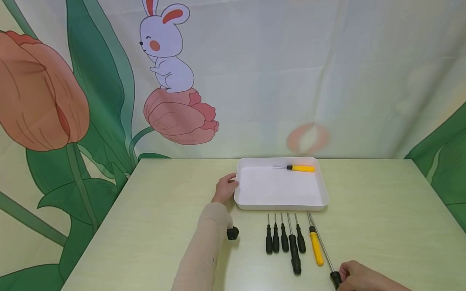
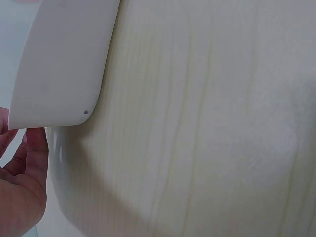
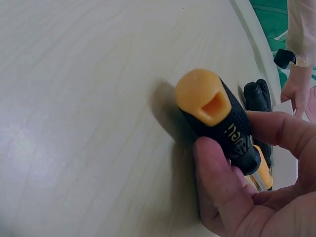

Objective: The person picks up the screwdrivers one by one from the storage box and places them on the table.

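My left hand (image 1: 224, 189) grips the left wall of a white tray (image 1: 280, 206), with fingers at the rim in the left wrist view (image 2: 29, 173). Inside the tray lies a small screwdriver with a yellow handle (image 1: 303, 168), its shaft pointing left. At the front right, my right hand (image 1: 358, 277) holds a long screwdriver (image 1: 335, 278) by its black handle. The right wrist view shows the thumb and fingers pinching that handle, whose end cap (image 3: 197, 94) is yellow-orange. Its shaft slants up beside a yellow-handled screwdriver (image 1: 316, 248) on the table.
Several black-handled screwdrivers (image 1: 284, 238) lie side by side in front of the tray, tips toward it. One of them, a larger screwdriver (image 1: 295, 254), reaches nearer the front. A printed cloth (image 1: 255, 81) hangs behind the table's far edge.
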The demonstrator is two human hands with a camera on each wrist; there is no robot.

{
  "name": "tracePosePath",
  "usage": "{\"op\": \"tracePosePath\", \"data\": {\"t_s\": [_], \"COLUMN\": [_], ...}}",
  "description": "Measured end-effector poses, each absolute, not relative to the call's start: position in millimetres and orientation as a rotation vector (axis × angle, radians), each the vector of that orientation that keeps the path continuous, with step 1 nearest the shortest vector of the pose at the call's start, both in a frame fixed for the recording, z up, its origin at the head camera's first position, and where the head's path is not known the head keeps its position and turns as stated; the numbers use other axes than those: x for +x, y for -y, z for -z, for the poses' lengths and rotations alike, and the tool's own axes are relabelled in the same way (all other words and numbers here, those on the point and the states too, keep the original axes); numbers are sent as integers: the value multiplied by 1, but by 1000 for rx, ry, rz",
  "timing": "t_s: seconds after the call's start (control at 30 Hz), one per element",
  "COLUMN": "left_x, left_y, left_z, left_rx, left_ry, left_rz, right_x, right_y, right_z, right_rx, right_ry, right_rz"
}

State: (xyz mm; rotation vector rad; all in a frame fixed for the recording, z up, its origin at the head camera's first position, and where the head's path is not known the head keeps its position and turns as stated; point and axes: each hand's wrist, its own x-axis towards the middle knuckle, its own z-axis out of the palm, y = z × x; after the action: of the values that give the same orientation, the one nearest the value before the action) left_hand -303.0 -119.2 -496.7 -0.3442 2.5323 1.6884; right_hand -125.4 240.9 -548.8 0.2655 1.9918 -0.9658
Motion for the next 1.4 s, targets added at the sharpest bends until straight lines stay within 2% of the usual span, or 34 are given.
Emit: {"op": "tracePosePath", "data": {"t_s": [0.13,0.4,0.5,0.73,0.8,0.9,1.03,1.1,1.33,1.4], "left_x": [-304,-304,-303,-303,-303,-303,-303,-303,-303,-303], "left_y": [119,119,119,120,120,120,120,121,120,120], "left_z": [497,498,497,496,496,496,496,496,496,496], "left_rx": [-347,-351,-350,-339,-339,-334,-336,-337,-346,-350], "left_ry": [-2534,-2537,-2537,-2533,-2530,-2533,-2533,-2532,-2537,-2541], "left_rz": [-1691,-1690,-1689,-1668,-1660,-1652,-1650,-1648,-1642,-1642], "right_x": [-127,-119,-119,-128,-129,-126,-116,-117,-111,-115], "right_y": [-244,-228,-227,-249,-251,-245,-225,-227,-216,-222], "right_z": [556,518,518,569,574,557,512,518,492,507], "right_rx": [267,318,325,313,297,279,304,308,313,298], "right_ry": [-1988,-1995,-1995,-1972,-1978,-1993,-2032,-2031,-2048,-2030], "right_rz": [965,955,950,989,988,990,948,949,934,956]}}
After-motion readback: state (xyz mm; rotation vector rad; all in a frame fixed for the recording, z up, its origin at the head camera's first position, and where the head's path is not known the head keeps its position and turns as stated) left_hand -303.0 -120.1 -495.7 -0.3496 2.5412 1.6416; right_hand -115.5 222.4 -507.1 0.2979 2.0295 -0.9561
